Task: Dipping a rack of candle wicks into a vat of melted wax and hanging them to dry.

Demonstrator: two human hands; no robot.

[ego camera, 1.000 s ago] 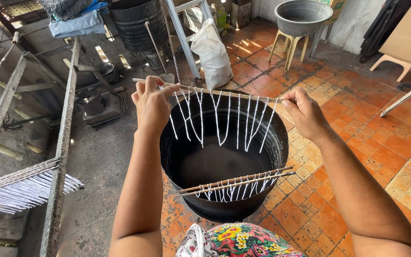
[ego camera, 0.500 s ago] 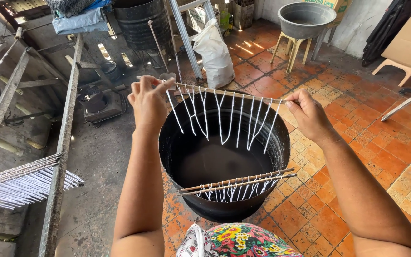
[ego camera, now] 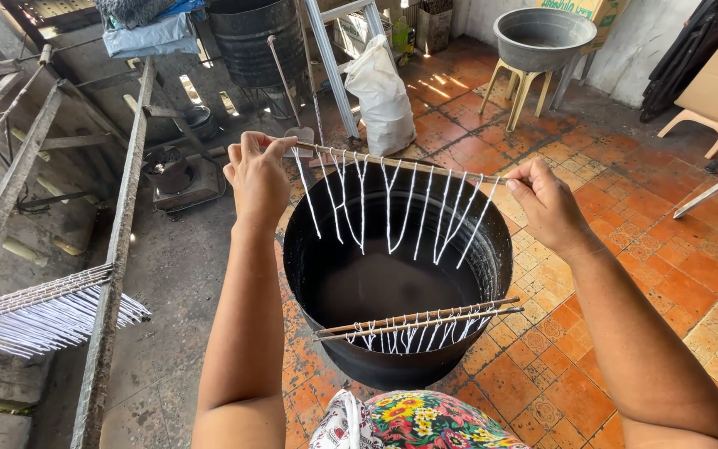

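Drum [ego camera: 326, 249], black and wide-mouthed, sits just below both hands, dark liquid inside. Across its near rim, under the wrists, rest two thin sticks [ego camera: 417, 320] strung with white threads. Left hand [ego camera: 258, 177] and right hand [ego camera: 548, 204] each pinch one end of a stick [ego camera: 400, 162]; white strands [ego camera: 392, 208] hang between them, tips seemingly above the liquid.

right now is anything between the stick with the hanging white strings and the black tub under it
Nothing visible. The stick, held at its ends by the left hand and right hand, hangs over the open black tub. Two other strung sticks rest across the near rim, clear of it.
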